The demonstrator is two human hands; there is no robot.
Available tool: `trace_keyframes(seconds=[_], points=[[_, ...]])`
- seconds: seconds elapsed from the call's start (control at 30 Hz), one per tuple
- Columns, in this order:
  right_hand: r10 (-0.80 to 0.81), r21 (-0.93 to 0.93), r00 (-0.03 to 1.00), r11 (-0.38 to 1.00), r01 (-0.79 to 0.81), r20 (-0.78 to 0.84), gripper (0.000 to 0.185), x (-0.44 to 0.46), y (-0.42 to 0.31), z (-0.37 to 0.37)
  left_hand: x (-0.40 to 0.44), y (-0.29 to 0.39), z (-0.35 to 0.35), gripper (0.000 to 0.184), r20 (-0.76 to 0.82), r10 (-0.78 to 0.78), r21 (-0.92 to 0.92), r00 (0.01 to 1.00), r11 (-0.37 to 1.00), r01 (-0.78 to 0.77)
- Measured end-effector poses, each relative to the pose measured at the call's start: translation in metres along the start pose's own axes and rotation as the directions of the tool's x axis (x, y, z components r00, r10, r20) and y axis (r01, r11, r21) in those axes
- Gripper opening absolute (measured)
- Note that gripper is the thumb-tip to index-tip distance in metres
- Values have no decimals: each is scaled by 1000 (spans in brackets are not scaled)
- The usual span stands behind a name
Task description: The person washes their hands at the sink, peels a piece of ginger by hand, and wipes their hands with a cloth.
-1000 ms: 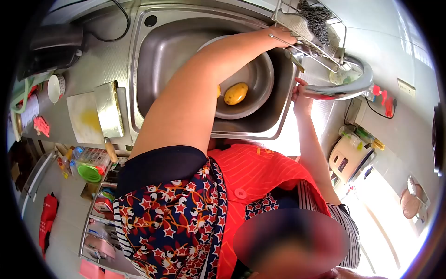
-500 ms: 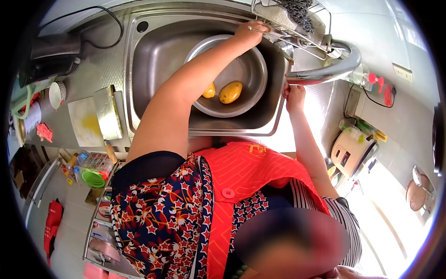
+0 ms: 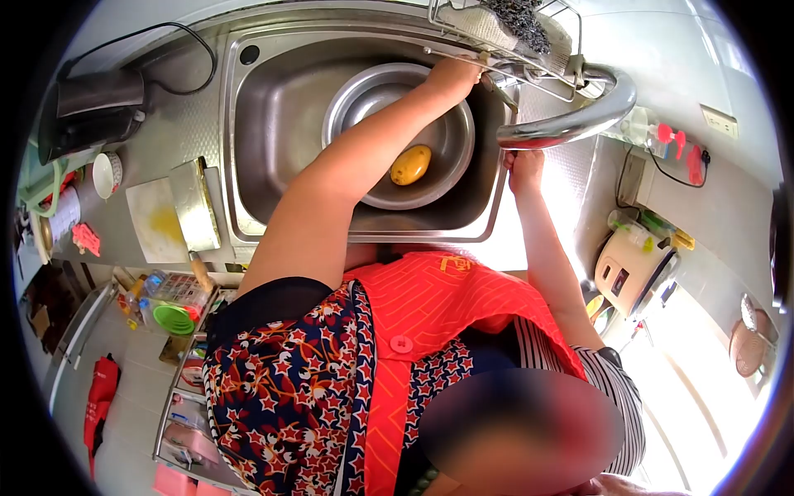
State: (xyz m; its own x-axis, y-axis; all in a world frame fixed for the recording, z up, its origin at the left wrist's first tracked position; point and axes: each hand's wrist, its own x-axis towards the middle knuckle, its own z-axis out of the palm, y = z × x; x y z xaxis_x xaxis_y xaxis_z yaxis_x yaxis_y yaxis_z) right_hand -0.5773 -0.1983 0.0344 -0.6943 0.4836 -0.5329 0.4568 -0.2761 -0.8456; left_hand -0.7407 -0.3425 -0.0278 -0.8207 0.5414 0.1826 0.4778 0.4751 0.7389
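Note:
My left hand [image 3: 455,78] reaches over the sink to the wire rack and the faucet lever [image 3: 501,93]; its fingertips are mostly hidden there. My right hand [image 3: 526,171] is at the sink's right edge, just below the spout [image 3: 571,126], its fingers closed; what they hold, if anything, is too small to make out. A round metal basin [image 3: 453,180] sits in the steel sink [image 3: 273,124] under my left forearm. One yellow oval fruit [image 3: 410,165] lies in the basin.
The wire rack [image 3: 571,83] holds a cloth and a dark scrubber [image 3: 521,25]. At left are a cleaver [image 3: 195,205], a cutting board [image 3: 153,223], a white bowl [image 3: 107,174] and a black kettle [image 3: 99,116]. A beige appliance [image 3: 624,273] stands at right.
My left hand first drew back from the rack, then reached in to the lever again. A second yellow fruit, seen half a second ago, is now hidden behind my forearm. The view has shifted slightly.

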Motion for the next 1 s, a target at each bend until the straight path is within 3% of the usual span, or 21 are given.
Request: trace_keyframes(seconds=[0.13, 0.23, 0.33, 0.4, 0.47, 0.57, 0.6, 0.7, 0.73, 0.8, 0.83, 0.87, 0.97, 1.0], points=[[20, 0, 1000, 1000, -20, 5, 10, 0, 2, 0, -8, 9, -9, 12, 5, 49, 27, 999, 998, -49], [12, -34, 1000, 999, -11, 7, 11, -2, 4, 2, -16, 0, 8, 16, -104, 67, -109, 992, 991, -78], [26, -50, 1000, 998, -26, 3, 11, -5, -3, 8, -24, 0, 18, 18, -164, -206, -383, 965, 915, 130], [49, -54, 998, 997, -47, 27, 9, -3, -3, 12, -35, -6, 33, 21, -113, -445, -758, 888, 616, 212], [78, -64, 994, 995, -73, 72, 24, 1, 1, 17, -44, -9, 29, 23, 102, -567, -915, 817, 269, 301], [102, -123, 981, 989, -82, 164, 26, 6, 8, 21, -45, -3, 16, 24, 154, -613, -940, 775, 152, 307], [89, -107, 978, 992, -70, 188, 25, 7, 9, 23, -41, -1, 12, 24, 114, -609, -931, 785, 212, 299], [76, -78, 970, 995, -60, 230, 25, 5, 8, 26, -24, 8, -5, 21, -120, -544, -792, 831, 556, 250], [89, -79, 971, 994, -73, 221, 24, 6, 9, 23, -17, 9, -6, 16, -322, -446, -670, 835, 731, 132], [118, -93, 978, 990, -103, 173, 25, 5, 4, 22, -2, 8, -11, 12, -458, -219, -387, 861, 921, 28], [105, -114, 979, 990, -86, 177, 25, 5, 4, 19, 4, 8, -12, 11, -493, -93, -226, 865, 974, -24], [94, -135, 979, 988, -71, 180, 26, 6, 5, 13, 14, -4, 5, 8, -416, -139, -251, 899, 967, 33], [96, -131, 982, 988, -75, 162, 29, 10, 10, 5, 31, -3, 6, 10, -528, 97, -28, 844, 991, -131], [94, -132, 984, 989, -74, 151, 29, 10, 10, 5, 34, -5, 9, 15, -485, 136, 51, 864, 991, -127]])
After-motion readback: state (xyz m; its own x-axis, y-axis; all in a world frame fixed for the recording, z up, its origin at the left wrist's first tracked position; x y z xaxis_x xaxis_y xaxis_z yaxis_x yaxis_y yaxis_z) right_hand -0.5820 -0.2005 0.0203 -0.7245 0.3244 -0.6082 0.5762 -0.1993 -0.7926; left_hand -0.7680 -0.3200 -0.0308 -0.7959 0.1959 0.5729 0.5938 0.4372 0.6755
